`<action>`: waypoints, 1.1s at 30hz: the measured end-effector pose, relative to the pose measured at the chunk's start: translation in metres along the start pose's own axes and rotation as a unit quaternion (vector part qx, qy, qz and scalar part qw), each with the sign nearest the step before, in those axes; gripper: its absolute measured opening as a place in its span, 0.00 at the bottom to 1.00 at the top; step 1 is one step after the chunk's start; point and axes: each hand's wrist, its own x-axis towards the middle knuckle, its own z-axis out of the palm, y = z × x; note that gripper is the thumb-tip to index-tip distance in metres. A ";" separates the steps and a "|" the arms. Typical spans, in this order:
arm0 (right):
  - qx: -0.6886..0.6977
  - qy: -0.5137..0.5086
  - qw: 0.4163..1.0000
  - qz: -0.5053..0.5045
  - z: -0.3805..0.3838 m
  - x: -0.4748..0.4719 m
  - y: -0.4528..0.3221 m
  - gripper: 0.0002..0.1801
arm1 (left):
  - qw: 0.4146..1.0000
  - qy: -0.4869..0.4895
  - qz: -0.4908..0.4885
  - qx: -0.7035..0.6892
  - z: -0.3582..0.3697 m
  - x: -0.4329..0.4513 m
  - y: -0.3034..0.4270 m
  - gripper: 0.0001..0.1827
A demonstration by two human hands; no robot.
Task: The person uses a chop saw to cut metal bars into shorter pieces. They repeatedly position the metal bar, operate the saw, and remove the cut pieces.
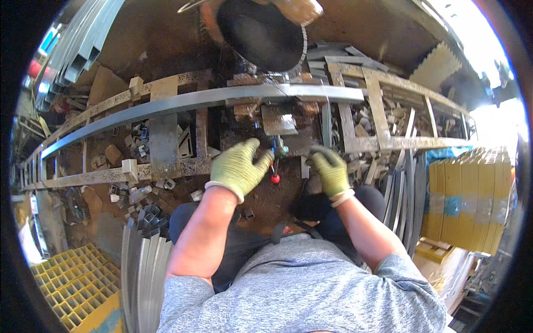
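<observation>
My left hand (238, 168), in a yellow-green work glove, has its thumb and fingers apart. Its thumb is close to a clamp lever with a red ball knob (275, 179); I see no grip on it. My right hand (331, 170), gloved alike, is partly curled, fingertips pointing left. Just beside those fingertips is a short pale metal piece (305, 167); whether they touch it is unclear. Beyond both hands, a long square metal tube (187, 100) lies across the saw bed under a large toothed circular saw blade (262, 37). A metal vise block (279, 120) stands nearer me.
Ladder-like metal support frames (377, 108) extend to both sides, with metal offcuts (141, 143) below. Upright tubes (145, 270) stand at lower left by a yellow grid of stacked tubes (77, 283). More tubes (85, 41) jut in at upper left. Taped yellow bundles (466, 204) are at right.
</observation>
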 end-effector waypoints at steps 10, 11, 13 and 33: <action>-0.170 -0.241 0.952 0.082 0.100 0.025 0.146 0.40 | 0.980 -0.035 -0.060 0.188 0.092 -0.016 -0.007 0.22; -0.176 -0.216 0.956 0.090 0.097 0.032 0.146 0.38 | 0.980 -0.035 -0.052 0.188 0.094 -0.009 -0.007 0.22; -0.217 -0.176 0.954 0.106 0.084 0.038 0.145 0.36 | 0.990 -0.063 -0.056 0.113 0.105 0.000 -0.023 0.25; -0.490 -0.009 0.796 -0.355 -0.079 0.166 -0.124 0.40 | 0.617 -0.401 -0.221 -0.640 0.093 -0.047 0.011 0.56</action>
